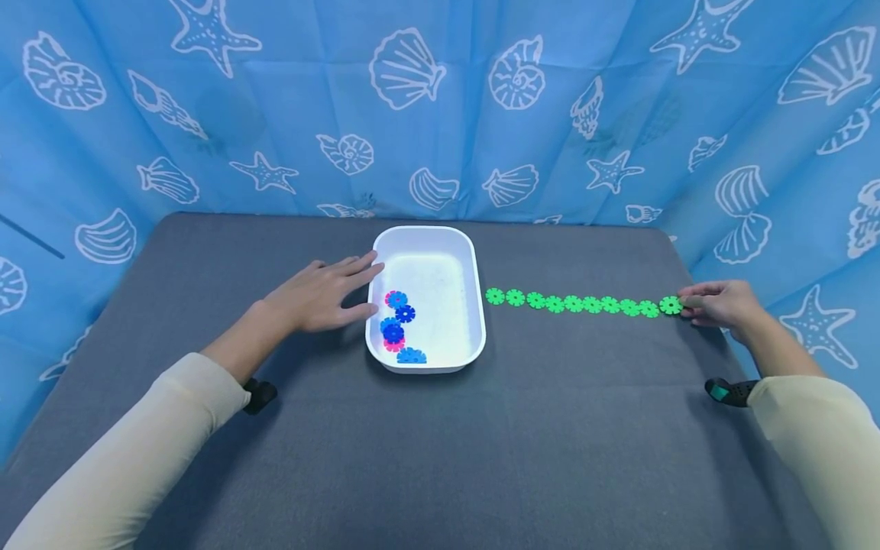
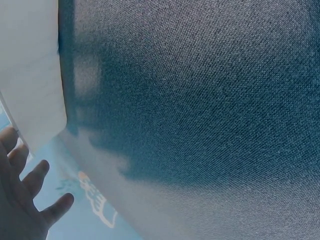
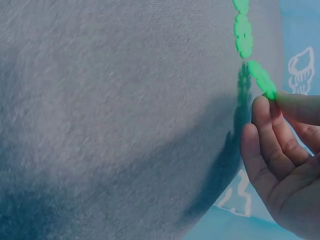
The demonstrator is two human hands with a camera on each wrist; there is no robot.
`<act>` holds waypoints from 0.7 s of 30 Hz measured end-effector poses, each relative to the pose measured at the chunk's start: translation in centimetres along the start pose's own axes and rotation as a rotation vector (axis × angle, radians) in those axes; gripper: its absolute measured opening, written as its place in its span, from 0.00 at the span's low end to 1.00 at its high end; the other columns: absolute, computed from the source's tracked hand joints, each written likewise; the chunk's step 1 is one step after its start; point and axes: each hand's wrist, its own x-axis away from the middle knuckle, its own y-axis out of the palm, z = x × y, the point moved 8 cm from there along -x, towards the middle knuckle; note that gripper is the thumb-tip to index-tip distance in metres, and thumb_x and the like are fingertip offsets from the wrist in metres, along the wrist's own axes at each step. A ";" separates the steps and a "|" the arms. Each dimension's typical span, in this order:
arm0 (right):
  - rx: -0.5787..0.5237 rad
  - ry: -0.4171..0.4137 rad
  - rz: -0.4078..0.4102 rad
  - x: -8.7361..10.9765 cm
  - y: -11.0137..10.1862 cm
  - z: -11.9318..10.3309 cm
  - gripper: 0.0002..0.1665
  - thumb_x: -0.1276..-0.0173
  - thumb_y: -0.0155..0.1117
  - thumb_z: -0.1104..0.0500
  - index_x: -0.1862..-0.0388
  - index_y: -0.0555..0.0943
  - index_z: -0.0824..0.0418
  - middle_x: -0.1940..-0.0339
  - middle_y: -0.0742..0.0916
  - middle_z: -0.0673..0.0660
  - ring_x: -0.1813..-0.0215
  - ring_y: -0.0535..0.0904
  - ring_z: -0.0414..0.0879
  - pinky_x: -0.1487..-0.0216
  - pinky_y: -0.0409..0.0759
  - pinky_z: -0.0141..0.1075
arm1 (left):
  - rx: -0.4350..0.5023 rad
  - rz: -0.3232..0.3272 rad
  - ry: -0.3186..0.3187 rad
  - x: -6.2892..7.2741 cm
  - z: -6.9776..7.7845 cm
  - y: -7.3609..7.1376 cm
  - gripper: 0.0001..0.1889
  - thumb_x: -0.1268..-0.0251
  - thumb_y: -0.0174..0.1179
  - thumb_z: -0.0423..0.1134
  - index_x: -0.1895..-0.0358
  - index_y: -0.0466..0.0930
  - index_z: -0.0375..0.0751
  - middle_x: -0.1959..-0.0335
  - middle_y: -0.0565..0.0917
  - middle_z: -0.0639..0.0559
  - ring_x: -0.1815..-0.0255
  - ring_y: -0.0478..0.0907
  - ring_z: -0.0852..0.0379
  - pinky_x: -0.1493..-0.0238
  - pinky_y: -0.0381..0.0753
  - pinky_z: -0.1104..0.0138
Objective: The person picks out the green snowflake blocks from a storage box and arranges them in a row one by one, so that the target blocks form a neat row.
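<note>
My right hand [image 1: 720, 307] pinches a green notched disc [image 1: 671, 305] between thumb and fingertips at the right end of a row of green discs [image 1: 574, 304]. In the right wrist view this held disc [image 3: 261, 80] tilts up from the cloth, close to the row's last disc [image 3: 243, 36]; whether they touch I cannot tell. My left hand [image 1: 323, 295] has its fingers spread, fingertips at the left rim of a white tray [image 1: 474, 305]. Inside the tray, along its left side, lie several blue discs [image 1: 406, 314] and pink discs [image 1: 394, 345], some overlapping.
A grey cloth [image 1: 550, 428] covers the table. Behind it and at both sides hangs a blue curtain [image 1: 454, 122] with white shell and starfish prints. The green row runs from beside the tray toward the table's right edge.
</note>
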 end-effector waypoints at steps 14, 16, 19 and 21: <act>0.101 0.007 0.028 -0.3 0.4 0.9 0.22 0.27 0.57 0.63 0.44 0.74 0.82 0.77 0.86 0.49 0.73 0.83 0.37 0.68 0.85 0.35 | 0.001 0.008 0.001 0.0 0.1 0.0 0.42 0.29 0.46 0.66 0.19 0.49 0.50 0.18 0.48 0.49 0.21 0.50 0.40 0.31 0.54 0.33; 0.098 0.011 0.035 -0.5 0.5 1.0 0.22 0.27 0.57 0.63 0.44 0.74 0.82 0.77 0.86 0.48 0.74 0.83 0.36 0.68 0.85 0.35 | 0.001 0.007 0.000 0.0 0.1 0.0 0.42 0.28 0.46 0.67 0.19 0.49 0.51 0.18 0.47 0.49 0.21 0.50 0.40 0.31 0.53 0.33; 0.084 0.018 0.045 -0.6 0.5 1.2 0.22 0.27 0.57 0.64 0.44 0.74 0.82 0.77 0.86 0.48 0.74 0.83 0.36 0.68 0.85 0.35 | 0.001 0.006 0.000 0.1 0.1 -0.1 0.42 0.28 0.45 0.67 0.19 0.48 0.51 0.18 0.47 0.49 0.21 0.50 0.40 0.31 0.53 0.33; 0.071 0.018 0.043 -0.7 0.5 1.3 0.22 0.27 0.56 0.64 0.44 0.74 0.82 0.77 0.86 0.48 0.74 0.83 0.36 0.68 0.85 0.35 | 0.003 0.007 0.002 0.1 0.2 -0.1 0.42 0.28 0.45 0.67 0.19 0.48 0.50 0.18 0.48 0.48 0.21 0.50 0.40 0.31 0.54 0.33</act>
